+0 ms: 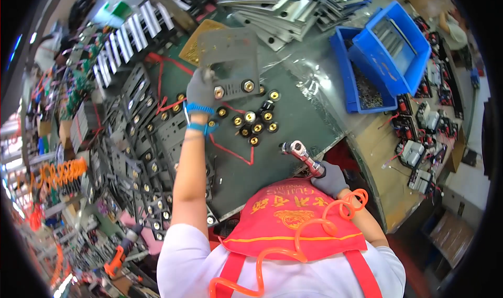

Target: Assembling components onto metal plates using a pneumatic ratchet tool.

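My left hand (200, 91), in a grey glove with a blue band at the wrist, grips the left edge of a grey metal plate (230, 46). The plate has a cut-out, and two black round fittings with nuts sit along its near edge. Closed around the handle of an air ratchet wrench (306, 159) is my right hand (331, 180), also gloved in grey. The wrench head points left, apart from the plate. Between the hands, several black round fittings with brass centres (257, 128) lie loose on the green work surface (293, 104).
Grey plates with fittings (141, 162) pile up at left. Bare metal plates (293, 10) are stacked at the far side, near a tray of small brass parts (191, 49). Blue bins (390, 52) stand far right. An orange coiled hose (298, 240) crosses my red apron (293, 203).
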Tool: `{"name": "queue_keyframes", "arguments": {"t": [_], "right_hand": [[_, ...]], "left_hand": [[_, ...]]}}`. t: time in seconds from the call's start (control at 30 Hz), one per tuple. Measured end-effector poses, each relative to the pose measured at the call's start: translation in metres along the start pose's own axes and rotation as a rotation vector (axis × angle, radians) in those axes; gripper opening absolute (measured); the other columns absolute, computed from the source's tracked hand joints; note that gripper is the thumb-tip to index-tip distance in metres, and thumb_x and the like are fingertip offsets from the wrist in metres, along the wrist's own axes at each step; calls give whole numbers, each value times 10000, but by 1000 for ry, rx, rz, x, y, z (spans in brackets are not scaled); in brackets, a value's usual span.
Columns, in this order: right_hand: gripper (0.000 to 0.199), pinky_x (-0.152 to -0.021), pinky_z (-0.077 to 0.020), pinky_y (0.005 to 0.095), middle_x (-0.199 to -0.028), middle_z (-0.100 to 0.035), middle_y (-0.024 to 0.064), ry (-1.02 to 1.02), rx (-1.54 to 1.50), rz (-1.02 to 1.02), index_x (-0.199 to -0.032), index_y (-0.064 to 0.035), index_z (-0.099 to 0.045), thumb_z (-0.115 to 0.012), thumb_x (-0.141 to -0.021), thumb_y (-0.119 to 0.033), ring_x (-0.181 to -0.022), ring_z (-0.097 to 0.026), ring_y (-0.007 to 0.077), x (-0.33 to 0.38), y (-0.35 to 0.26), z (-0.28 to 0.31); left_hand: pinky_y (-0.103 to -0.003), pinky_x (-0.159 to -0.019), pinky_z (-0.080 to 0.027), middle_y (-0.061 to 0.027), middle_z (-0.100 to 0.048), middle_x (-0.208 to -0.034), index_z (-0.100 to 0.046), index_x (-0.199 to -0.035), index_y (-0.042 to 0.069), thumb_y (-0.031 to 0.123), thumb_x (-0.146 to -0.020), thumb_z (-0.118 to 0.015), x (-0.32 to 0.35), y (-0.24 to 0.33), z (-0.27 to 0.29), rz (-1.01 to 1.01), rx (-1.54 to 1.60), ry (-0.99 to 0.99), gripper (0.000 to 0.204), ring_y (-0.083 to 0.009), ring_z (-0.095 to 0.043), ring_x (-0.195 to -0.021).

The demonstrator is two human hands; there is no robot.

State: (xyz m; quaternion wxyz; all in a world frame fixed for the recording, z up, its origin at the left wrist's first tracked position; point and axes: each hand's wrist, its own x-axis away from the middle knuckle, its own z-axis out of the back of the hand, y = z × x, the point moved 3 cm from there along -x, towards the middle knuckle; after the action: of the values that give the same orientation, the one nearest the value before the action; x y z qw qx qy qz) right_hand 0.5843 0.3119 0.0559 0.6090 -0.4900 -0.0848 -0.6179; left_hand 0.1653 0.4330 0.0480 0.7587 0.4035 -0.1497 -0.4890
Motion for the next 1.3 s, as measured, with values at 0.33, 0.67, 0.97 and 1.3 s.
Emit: {"name": "queue_keyframes", "arguments": {"t": [0.33,0.67,0.97,1.3], "right_hand": [[328,-760,-527,385,-880,-690,172,-76,-38,219,-977,-75,-663,-697,-690,-229,-846,-674,344,-6,4,-25],[456,-830,-499,393,-964,-674,201,-66,-88,61,-1076,-41,-620,-696,-680,-254,-938,-648,362,10,22,-109],[411,-810,-488,396,-979,-666,192,-26,37,125,-1052,-49,-623,-664,-694,-247,-913,-632,368,11,4,-119],[423,-806,-489,398,-937,-667,177,27,-27,146,-1013,-44,-621,-711,-654,-250,-907,-643,355,0,23,-137]], "left_hand": [[-411,-737,-500,-206,-666,-875,-577,-1040,-35,203,-977,-483,288,-19,64,568,122,161,263,-339,-652,-804],[-496,-694,-462,-265,-643,-861,-541,-964,-43,246,-970,-493,305,-34,25,540,-6,112,293,-458,-611,-830],[-507,-694,-444,-281,-618,-833,-560,-922,-41,259,-968,-484,298,-34,25,597,-61,71,313,-471,-587,-792],[-535,-698,-458,-290,-622,-809,-544,-934,-31,303,-974,-466,294,-32,25,590,-145,99,345,-483,-597,-808]]}}
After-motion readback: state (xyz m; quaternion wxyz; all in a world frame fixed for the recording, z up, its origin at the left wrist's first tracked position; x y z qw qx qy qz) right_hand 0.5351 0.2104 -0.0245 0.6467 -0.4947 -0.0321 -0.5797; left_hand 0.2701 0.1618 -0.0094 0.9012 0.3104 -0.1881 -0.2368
